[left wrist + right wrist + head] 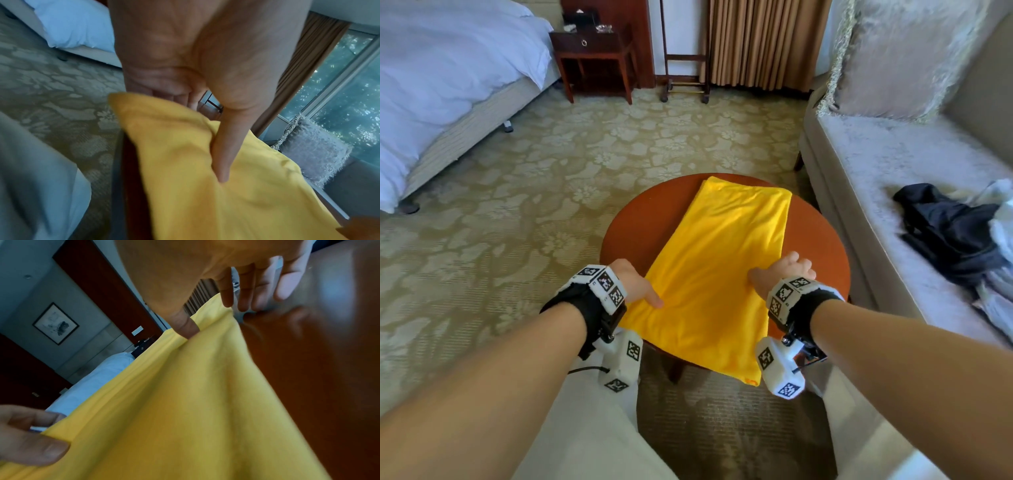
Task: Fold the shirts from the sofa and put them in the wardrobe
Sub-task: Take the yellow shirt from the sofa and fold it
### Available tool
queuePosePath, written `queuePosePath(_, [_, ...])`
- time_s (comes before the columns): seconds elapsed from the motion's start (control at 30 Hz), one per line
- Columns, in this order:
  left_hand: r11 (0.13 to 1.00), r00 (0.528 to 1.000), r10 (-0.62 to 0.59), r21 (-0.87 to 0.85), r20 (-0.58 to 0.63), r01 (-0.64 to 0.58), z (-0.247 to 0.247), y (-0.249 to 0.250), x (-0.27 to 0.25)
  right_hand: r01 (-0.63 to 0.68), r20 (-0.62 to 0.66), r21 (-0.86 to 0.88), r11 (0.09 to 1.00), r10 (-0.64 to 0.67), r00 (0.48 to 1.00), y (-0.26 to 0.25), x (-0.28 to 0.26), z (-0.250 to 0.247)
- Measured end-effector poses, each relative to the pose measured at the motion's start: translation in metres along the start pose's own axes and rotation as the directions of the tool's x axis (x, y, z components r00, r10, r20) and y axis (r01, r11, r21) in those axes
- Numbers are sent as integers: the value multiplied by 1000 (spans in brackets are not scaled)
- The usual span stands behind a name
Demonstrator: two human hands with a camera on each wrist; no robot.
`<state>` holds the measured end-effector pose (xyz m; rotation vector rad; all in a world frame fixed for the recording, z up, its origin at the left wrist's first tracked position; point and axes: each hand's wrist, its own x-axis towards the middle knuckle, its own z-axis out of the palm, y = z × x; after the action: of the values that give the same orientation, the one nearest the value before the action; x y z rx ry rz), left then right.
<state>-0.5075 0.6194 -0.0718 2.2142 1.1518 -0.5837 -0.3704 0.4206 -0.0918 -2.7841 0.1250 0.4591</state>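
Hotel bedroom, bed (441, 85), sofa (893, 164), nightstand (592, 54)

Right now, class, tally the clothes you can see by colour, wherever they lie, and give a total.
Yellow: 1, the yellow shirt on the round table, pinched at its sides by the left hand and right hand.
Black: 1, the black garment on the sofa.
White or pale: at least 1, the pale pile beside it, cut off by the frame.
Total: at least 3.

Both hands (637, 282) (782, 270) — pinching grip
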Motion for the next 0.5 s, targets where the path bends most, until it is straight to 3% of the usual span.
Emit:
queuePosePath(0.13, [999,999,-7,-38,43,8,19,-2,-16,-148,31,128,981,145,989,20,-13,-6])
queuePosePath(0.4, [996,986,23,-88,163,-9,41,-1,-45,-156,148,234,960,123,981,60,-43,-20])
queuePosePath(0.5, [995,982,42,-98,186,-24,46,0,-49,-184,274,342,922,89,957,78,-48,-20])
